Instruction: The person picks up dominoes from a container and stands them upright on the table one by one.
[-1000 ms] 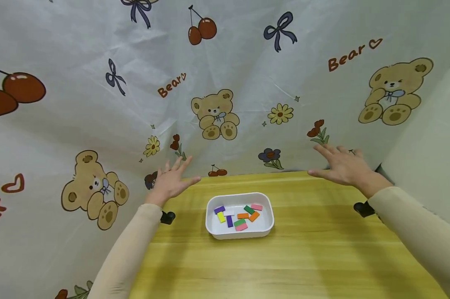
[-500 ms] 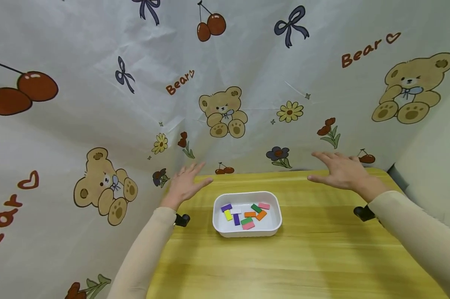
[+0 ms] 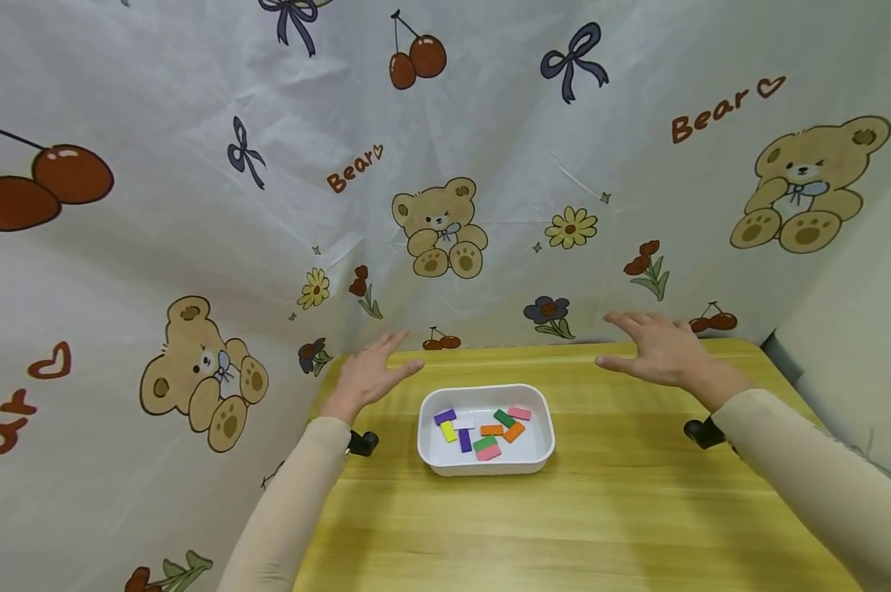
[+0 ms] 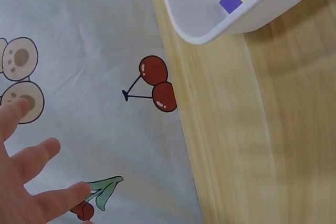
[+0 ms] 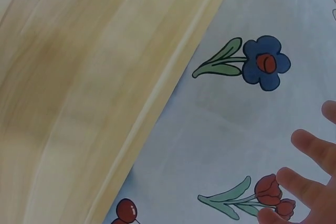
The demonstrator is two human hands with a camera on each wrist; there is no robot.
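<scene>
Left hand (image 3: 369, 376) and right hand (image 3: 656, 349), fingers apart and empty, have drawn inward near the table's (image 3: 490, 526) far edge, tray (image 3: 487, 469) blocks (image 3: 492, 430) untouched

The left hand (image 3: 367, 376) is raised near the far left corner of the tabletop (image 3: 564, 526), the right hand (image 3: 660, 352) near the far right corner. On each, the fingers (image 4: 38, 156) are spread and the thumb (image 3: 405, 372) points inward. The left forearm (image 3: 290, 501) and the right forearm (image 3: 800, 469), both covered in beige, slant forward and inward.
</scene>
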